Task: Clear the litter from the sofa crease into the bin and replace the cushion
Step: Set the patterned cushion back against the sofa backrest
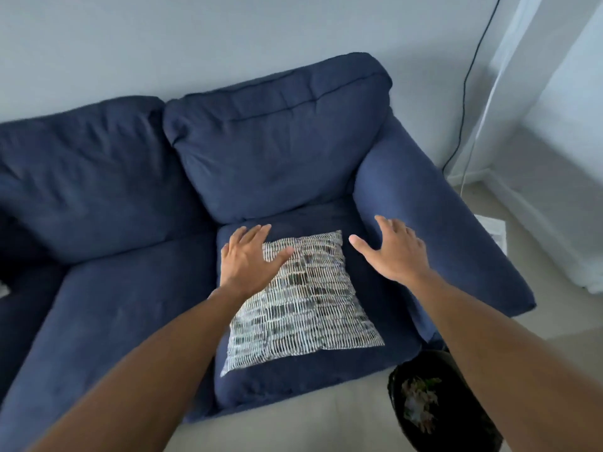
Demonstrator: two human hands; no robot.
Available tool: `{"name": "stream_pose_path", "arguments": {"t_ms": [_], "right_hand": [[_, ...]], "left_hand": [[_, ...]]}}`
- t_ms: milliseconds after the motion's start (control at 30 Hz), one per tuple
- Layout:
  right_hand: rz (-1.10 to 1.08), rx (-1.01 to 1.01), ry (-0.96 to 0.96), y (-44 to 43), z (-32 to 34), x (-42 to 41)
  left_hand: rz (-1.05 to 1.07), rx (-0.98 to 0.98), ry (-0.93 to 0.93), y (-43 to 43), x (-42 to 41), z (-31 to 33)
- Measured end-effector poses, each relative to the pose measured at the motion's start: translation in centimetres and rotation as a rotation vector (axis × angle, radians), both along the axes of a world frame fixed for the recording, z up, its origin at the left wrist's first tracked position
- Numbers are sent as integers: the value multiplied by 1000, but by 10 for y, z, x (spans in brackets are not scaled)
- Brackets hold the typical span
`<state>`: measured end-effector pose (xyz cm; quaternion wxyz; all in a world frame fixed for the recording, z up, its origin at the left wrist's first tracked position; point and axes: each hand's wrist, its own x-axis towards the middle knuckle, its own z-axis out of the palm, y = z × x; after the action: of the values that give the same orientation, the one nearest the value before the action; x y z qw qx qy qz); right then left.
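Grip: left hand (249,256) spread on cushion's (303,301) far-left corner; right hand (396,249) open, empty, beside it. Next: pinch both far corners, lift evenly.

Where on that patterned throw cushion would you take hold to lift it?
Probably by its two far corners, coming down from above. The patterned cushion lies flat on the seat of the blue sofa, and the open left hand and right hand already flank that far edge.
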<state>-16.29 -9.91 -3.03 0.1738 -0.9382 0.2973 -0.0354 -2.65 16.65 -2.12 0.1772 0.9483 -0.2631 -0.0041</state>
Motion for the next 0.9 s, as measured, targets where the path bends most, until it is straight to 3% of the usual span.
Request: {"name": "stream_pose_path", "arguments": {"t_ms": [467,900], "right_hand": [[203,129,140,62,-46,70],[6,265,295,62,-156,73]], "left_hand": [[292,-16,107,85,3,-43],[361,-75,459,67,22,-150]]}}
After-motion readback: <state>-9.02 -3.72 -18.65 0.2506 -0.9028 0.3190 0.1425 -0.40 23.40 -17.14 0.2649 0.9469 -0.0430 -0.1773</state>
